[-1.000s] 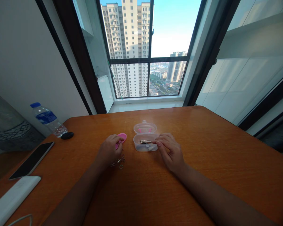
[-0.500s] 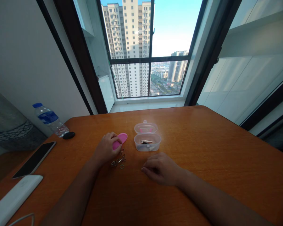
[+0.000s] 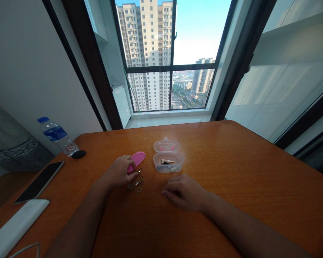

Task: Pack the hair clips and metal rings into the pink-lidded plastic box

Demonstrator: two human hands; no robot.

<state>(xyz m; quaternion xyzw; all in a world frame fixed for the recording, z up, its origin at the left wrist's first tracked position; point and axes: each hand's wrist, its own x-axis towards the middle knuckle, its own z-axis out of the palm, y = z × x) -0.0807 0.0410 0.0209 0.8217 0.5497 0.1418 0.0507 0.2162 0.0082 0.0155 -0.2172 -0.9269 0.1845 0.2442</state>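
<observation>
Two hands rest on an orange-brown wooden worktop (image 3: 231,154), centre of the frame. My left hand (image 3: 118,172), lower centre-left, has its fingers (image 3: 127,160) curled closed around the lower end of a pink plastic oval (image 3: 137,158), whose free end points toward the upper right. Just below those fingertips, a small cluster of metal rings and clips (image 3: 136,183) lies directly on the worktop. My right hand (image 3: 184,191), lower centre-right, rests palm down, its fingers (image 3: 172,188) loosely curled and holding nothing. Above and between the hands stands an open clear plastic box (image 3: 168,162), its lid (image 3: 166,146) folded back and a metal clip (image 3: 167,161) lying inside the base. Along the left side of the frame are a water bottle (image 3: 57,136), a round black object (image 3: 78,154), a smartphone (image 3: 39,181) and a white bar (image 3: 16,229). A window (image 3: 193,86) showing high-rise towers fills the upper centre.
</observation>
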